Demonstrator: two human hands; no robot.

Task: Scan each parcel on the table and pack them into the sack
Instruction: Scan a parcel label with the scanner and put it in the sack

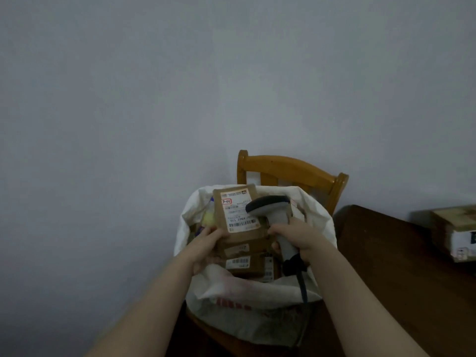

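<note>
A white sack (pixel 257 305) stands open on a wooden chair, with several brown parcels inside. My left hand (pixel 208 243) grips the lower left corner of a brown cardboard parcel (pixel 238 212) and holds it tilted over the sack's mouth, its white barcode label facing me. My right hand (pixel 298 235) grips the handle of a grey barcode scanner (pixel 273 210), whose dark head lies just right of the label. The scanner's black cable (pixel 301 282) hangs down over the sack's front rim. More labelled parcels (pixel 242 261) lie beneath the held one.
The wooden chair's back (pixel 291 171) rises behind the sack against a plain grey wall. A dark wooden table (pixel 401 253) stretches to the right, and a taped cardboard box (pixel 456 233) sits at its far right edge.
</note>
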